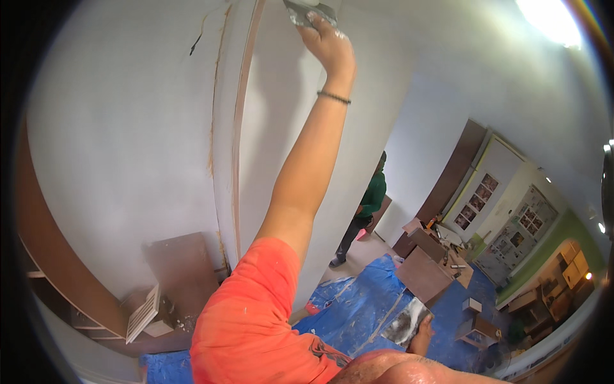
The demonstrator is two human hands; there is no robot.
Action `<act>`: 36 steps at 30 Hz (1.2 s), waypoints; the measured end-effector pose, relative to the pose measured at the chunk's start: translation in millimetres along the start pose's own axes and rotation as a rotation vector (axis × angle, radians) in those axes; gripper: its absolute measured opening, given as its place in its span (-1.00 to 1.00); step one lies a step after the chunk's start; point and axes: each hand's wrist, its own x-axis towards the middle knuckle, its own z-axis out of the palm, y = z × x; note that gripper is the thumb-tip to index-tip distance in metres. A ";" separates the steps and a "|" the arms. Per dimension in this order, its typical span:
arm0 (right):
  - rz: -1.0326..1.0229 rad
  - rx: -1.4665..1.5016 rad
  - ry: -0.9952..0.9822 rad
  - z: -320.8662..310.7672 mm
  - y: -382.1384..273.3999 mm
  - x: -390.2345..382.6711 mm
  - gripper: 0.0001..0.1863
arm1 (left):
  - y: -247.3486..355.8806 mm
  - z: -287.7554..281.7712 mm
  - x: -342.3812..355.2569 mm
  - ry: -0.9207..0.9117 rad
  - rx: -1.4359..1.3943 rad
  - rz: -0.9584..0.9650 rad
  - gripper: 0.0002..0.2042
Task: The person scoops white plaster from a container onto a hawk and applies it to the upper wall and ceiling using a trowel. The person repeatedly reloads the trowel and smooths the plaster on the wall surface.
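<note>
My left arm, in an orange sleeve and with a dark beaded bracelet [334,97], reaches up along the pale wall [368,121]. My left hand [327,43], smeared with white, is closed on a grey putty knife [310,13] at the top edge; its handle is mostly hidden. Low on the right, my right hand [421,336] grips the edge of a flat metal plate [404,325] that carries white and grey paste. Part of that hand is cut off from sight behind a bare, blurred shape at the bottom.
Blue sheeting [358,313] covers the floor below. A person [372,201] in a green top stands beyond the wall's edge. Brown boards [423,269] with tools lie past the sheeting. A slatted white piece [143,313] leans near a brown panel [185,262] at left.
</note>
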 end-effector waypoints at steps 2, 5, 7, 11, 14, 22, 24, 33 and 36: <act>0.006 0.026 0.048 -8.3 3.8 -10.8 -0.21 | -20.3 8.7 33.7 0.048 0.056 0.008 -0.55; -0.027 0.092 0.079 -6.0 1.4 -30.6 -0.24 | -44.6 18.9 66.8 0.102 0.216 0.025 -0.52; -0.059 0.158 0.099 -10.1 6.5 -37.4 -0.27 | -55.3 20.1 76.1 0.098 0.243 0.071 -0.47; -0.066 0.167 0.160 -16.1 11.8 -51.6 -0.26 | -71.2 31.7 80.0 0.172 0.320 0.120 -0.43; -0.100 0.150 0.194 -13.1 9.2 -61.0 -0.27 | -82.3 41.4 90.9 0.173 0.418 0.092 -0.41; -0.066 0.132 0.232 -6.5 5.5 -72.5 -0.27 | -103.3 43.5 109.4 0.125 0.615 0.020 -0.42; -0.098 0.180 0.240 -2.1 13.1 -64.4 -0.22 | -111.8 47.3 116.6 0.125 0.764 0.138 -0.43; -0.135 0.153 0.406 -4.5 22.6 -62.9 -0.22 | -109.7 99.9 40.7 0.209 0.502 0.397 -0.44; -0.158 0.144 0.422 -11.6 30.0 -63.5 -0.23 | -89.6 127.0 -2.9 0.223 0.384 0.327 -0.40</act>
